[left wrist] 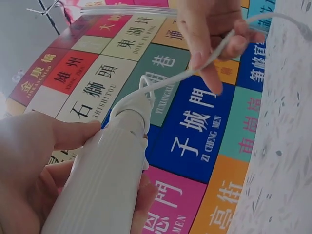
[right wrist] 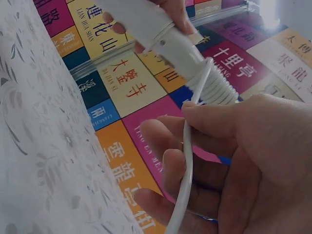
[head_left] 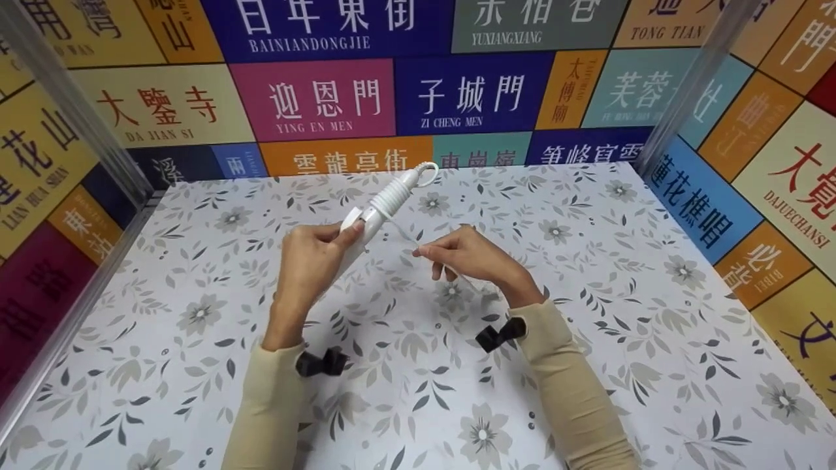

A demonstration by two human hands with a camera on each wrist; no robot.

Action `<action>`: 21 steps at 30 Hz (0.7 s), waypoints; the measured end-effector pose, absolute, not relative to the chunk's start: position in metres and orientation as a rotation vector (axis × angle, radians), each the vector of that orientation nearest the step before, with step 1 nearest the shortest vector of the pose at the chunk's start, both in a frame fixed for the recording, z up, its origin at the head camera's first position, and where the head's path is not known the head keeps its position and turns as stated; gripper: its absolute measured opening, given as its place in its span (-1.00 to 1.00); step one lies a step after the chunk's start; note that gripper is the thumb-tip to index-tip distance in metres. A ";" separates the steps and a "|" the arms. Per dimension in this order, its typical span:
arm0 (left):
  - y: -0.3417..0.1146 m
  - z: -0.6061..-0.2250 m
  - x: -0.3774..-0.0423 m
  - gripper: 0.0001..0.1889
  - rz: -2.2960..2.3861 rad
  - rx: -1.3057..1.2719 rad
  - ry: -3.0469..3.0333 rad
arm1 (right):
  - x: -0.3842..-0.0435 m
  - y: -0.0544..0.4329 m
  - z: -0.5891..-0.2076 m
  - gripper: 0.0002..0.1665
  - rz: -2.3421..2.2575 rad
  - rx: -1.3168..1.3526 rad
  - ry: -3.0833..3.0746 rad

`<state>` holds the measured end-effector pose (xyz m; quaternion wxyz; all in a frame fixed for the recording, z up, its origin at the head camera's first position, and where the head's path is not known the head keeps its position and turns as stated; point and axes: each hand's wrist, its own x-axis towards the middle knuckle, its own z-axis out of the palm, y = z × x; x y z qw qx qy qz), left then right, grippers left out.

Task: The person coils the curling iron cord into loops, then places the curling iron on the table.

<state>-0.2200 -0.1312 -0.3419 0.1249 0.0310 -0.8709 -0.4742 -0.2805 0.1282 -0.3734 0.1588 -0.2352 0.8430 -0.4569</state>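
Observation:
A slim white corded appliance [head_left: 369, 225], shaped like a hair styling iron, points up and away to the right, above the table. Its lower part is hidden behind my left hand [head_left: 313, 264], which grips it with the thumb on top. Several turns of white cord [right wrist: 214, 87] wrap its far end, where a small loop stands out. From these turns the cord runs slack-free to my right hand [head_left: 467, 256], which pinches it between thumb and forefinger. In the right wrist view, the other fingers curl loosely beside the cord. The cord's plug end cannot be made out.
A white table [head_left: 196, 365] with a grey leaf and flower print lies beneath both hands. Colourful panels [head_left: 313, 98] with large lettering rise along the back and sides. Black straps [head_left: 321, 363] sit at both sleeve cuffs. Metal posts [head_left: 692, 85] stand at the corners.

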 end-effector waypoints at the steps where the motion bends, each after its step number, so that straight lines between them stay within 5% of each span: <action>1: -0.131 -0.341 -0.220 -0.59 -1.406 0.085 -2.546 | -0.282 0.129 -0.376 -0.67 -1.308 -0.674 2.411; 16: -0.137 -0.341 -0.220 -0.61 -1.590 -0.186 -2.664 | -0.292 0.127 -0.394 -0.50 -1.334 -0.443 2.518; 21: -0.139 -0.343 -0.218 -0.57 -1.526 -0.374 -2.779 | -0.291 0.127 -0.395 -0.74 -1.496 -0.578 2.508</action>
